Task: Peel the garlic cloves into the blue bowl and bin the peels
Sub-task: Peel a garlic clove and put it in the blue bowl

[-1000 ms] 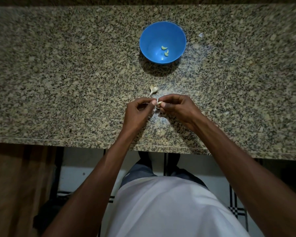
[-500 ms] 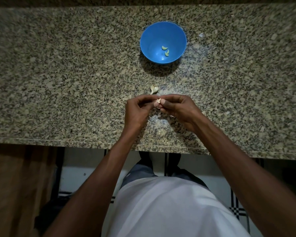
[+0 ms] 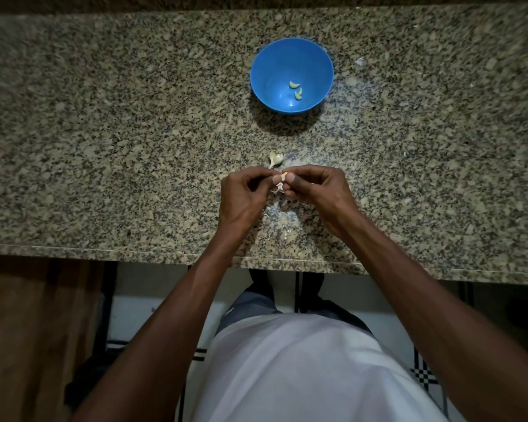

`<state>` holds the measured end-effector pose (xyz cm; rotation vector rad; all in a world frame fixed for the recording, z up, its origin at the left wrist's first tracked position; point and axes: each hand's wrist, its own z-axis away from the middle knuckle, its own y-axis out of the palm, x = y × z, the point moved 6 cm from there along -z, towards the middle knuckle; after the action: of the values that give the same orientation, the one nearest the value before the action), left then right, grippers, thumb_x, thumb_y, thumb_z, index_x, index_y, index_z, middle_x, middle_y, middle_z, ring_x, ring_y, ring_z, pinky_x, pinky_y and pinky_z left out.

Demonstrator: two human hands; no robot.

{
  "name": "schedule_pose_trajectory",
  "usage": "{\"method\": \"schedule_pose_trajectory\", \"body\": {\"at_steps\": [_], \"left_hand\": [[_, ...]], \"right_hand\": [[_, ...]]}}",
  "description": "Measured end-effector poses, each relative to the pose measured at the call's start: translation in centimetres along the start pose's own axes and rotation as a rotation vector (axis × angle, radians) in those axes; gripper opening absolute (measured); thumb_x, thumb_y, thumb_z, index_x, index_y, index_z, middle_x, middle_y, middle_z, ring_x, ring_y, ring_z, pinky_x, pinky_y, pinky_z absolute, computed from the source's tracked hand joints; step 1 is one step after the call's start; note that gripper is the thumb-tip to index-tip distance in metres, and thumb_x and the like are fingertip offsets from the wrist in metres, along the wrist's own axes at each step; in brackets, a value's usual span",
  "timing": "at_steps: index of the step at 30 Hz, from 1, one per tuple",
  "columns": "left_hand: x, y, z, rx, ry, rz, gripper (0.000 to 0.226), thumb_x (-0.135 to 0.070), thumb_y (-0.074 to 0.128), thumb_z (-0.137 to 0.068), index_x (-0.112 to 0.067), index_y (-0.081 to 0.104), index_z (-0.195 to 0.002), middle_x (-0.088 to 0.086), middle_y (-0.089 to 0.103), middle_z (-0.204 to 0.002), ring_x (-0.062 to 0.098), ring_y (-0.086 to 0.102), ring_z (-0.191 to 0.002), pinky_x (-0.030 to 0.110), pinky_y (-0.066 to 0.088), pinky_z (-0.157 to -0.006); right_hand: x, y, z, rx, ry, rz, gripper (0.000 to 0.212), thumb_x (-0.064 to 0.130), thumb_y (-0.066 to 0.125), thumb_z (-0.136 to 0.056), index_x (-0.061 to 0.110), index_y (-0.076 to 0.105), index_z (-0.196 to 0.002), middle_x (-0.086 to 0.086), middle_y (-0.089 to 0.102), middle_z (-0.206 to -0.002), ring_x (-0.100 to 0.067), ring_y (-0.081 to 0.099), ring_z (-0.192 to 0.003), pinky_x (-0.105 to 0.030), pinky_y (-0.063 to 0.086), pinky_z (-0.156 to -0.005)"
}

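Near the counter's front edge point(image 3: 165, 252), both hands' fingers point(image 3: 276, 179) pinching one garlic clove point(image 3: 284, 177), blue bowl point(image 3: 265, 95) well beyond.

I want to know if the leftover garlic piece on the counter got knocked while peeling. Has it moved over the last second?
No. The garlic piece lies at the same spot on the countertop, equally far below the blue bowl, just beyond the hands.

Left hand point(image 3: 244, 196) and right hand point(image 3: 314, 190) fingertip to fingertip, fingers curled, pinching.
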<state>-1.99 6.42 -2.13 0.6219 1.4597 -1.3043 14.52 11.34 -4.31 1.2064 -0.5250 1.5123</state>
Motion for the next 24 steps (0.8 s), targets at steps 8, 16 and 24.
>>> {"method": "schedule_pose_trajectory", "body": {"at_steps": [8,16,24], "left_hand": [[-0.5,0.4,0.4,-0.036,0.059,-0.07,0.015,-0.022,0.07,-0.098,-0.012,0.079,-0.105,-0.004,0.077,-0.091,0.006,0.072,-0.081,0.023,0.06,-0.069],[-1.0,0.7,0.6,-0.006,0.096,-0.087,0.018,-0.024,0.071,-0.098,-0.013,0.078,-0.111,-0.003,0.077,-0.098,0.006,0.073,-0.088,0.029,0.063,-0.076],[-1.8,0.7,0.8,0.017,0.194,-0.197,0.023,-0.023,0.073,-0.096,-0.013,0.077,-0.115,0.0,0.079,-0.1,-0.006,0.071,-0.083,0.012,0.059,-0.074]], "right_hand": [[-0.7,0.1,-0.1,0.04,0.06,-0.128,0.017,0.007,0.077,-0.091,0.005,0.081,-0.107,-0.017,0.079,-0.11,-0.027,0.077,-0.101,-0.027,0.061,-0.085],[-1.0,-0.5,-0.2,-0.008,0.09,-0.152,0.027,0.01,0.079,-0.09,-0.001,0.077,-0.114,-0.017,0.079,-0.106,-0.023,0.077,-0.093,-0.027,0.061,-0.08],[-0.7,-0.6,-0.4,-0.028,0.125,-0.099,0.022,0.01,0.08,-0.088,0.001,0.078,-0.108,-0.015,0.079,-0.1,-0.02,0.076,-0.088,-0.025,0.061,-0.074]]}}
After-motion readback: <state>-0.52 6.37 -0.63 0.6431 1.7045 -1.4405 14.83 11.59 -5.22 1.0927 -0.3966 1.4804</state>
